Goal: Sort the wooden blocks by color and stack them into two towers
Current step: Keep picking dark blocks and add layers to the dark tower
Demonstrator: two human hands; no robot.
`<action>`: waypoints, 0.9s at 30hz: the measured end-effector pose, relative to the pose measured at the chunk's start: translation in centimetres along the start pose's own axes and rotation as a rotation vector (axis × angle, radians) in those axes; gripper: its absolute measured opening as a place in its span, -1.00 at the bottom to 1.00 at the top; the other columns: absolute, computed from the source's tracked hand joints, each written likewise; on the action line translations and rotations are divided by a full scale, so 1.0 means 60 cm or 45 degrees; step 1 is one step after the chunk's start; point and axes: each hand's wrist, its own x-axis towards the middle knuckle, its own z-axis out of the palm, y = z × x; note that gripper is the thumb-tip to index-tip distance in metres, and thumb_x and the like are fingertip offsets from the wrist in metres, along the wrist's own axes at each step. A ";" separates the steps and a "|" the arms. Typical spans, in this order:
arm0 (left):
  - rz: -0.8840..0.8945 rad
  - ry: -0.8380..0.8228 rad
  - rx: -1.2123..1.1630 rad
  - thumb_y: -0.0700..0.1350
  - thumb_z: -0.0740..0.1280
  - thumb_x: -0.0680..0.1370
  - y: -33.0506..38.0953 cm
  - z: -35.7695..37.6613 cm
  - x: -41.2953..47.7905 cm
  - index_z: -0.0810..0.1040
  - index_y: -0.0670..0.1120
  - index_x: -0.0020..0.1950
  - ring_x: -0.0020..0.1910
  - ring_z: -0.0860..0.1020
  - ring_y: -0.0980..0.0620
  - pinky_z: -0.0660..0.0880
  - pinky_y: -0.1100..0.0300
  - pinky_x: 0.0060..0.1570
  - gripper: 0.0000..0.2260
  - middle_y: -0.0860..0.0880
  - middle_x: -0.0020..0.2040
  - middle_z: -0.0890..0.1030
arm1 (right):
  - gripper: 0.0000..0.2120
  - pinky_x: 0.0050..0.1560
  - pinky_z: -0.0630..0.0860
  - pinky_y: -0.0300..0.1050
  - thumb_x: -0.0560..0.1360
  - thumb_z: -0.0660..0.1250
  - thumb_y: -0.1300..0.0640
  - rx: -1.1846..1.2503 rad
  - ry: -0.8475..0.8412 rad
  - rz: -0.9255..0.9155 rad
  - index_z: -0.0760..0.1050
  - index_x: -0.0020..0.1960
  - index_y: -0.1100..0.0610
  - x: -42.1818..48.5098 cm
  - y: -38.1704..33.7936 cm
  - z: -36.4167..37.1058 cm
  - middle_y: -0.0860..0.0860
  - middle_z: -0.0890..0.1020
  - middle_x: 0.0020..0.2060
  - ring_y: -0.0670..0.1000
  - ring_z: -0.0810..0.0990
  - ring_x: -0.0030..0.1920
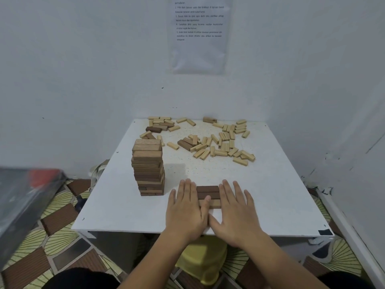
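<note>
head view: brown tower (pixel 148 167) stands on the desk's (pixel 281 205) left side. just right of it, the left hand (pixel 184 207) lies flat, fingers straight, against one end of a short row of brown blocks (pixel 208 191). the right hand (pixel 235 209), equally flat, flanks the other end. their long axes run hand to hand. pale blocks (pixel 225 140) lie scattered beyond.

Table top (pixel 260 195): white, matt, smooth at the near edge, pitted and speckled across the far half. Tower (pixel 148 167): mid-brown wood, matt, grain visible on the top block. Scattered pale blocks (pixel 220 142): light wood, matt. Flat row of blocks (pixel 208 191): darker brown wood, dull finish. Wall sheet (pixel 199 34): printed paper under wrinkled, slightly glossy plastic. Floor covering (pixel 58 220): ribbed brown patches.
</note>
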 end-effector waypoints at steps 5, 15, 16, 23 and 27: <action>0.069 0.064 -0.050 0.32 -0.39 0.57 -0.018 -0.003 -0.004 -0.16 -0.09 0.70 0.65 -0.27 0.05 -0.26 0.07 0.61 -0.21 -0.04 0.70 -0.18 | 0.01 0.61 -0.22 0.20 0.42 -0.32 -0.55 -0.012 0.012 0.033 -0.24 0.67 0.05 -0.003 0.000 0.000 0.01 -0.25 0.65 0.09 -0.36 0.62; 0.164 0.038 0.136 0.36 -0.50 0.51 -0.031 0.002 -0.016 -0.28 -0.02 0.68 0.63 -0.34 0.05 -0.25 0.00 0.63 -0.19 0.03 0.68 -0.26 | 0.06 0.60 -0.24 0.24 0.30 -0.51 -0.56 -0.010 0.002 0.028 -0.28 0.66 -0.01 -0.005 -0.004 -0.002 0.01 -0.27 0.64 0.10 -0.34 0.62; 0.163 0.033 0.137 0.35 -0.49 0.51 -0.031 0.002 -0.016 -0.28 -0.02 0.68 0.63 -0.34 0.04 -0.25 0.00 0.63 -0.20 0.03 0.68 -0.26 | 0.06 0.60 -0.23 0.23 0.30 -0.51 -0.55 -0.012 0.005 0.028 -0.28 0.66 -0.01 -0.006 -0.004 -0.002 0.01 -0.27 0.64 0.10 -0.34 0.63; 0.153 -0.009 0.149 0.37 -0.53 0.46 -0.028 -0.001 -0.013 -0.28 -0.06 0.67 0.64 -0.32 0.01 -0.23 -0.05 0.63 -0.14 0.00 0.69 -0.24 | 0.02 0.60 -0.24 0.23 0.35 -0.47 -0.54 -0.008 0.012 0.026 -0.26 0.67 0.01 -0.004 -0.005 0.000 0.02 -0.25 0.65 0.11 -0.31 0.63; 0.156 -0.033 0.183 0.34 -0.42 0.55 -0.027 -0.004 -0.013 -0.26 -0.07 0.67 0.65 -0.30 0.01 -0.22 -0.07 0.62 -0.22 -0.02 0.69 -0.23 | -0.06 0.60 -0.23 0.23 0.46 -0.31 -0.52 -0.034 -0.007 0.024 -0.28 0.66 0.01 -0.004 -0.004 0.003 0.02 -0.26 0.65 0.12 -0.32 0.63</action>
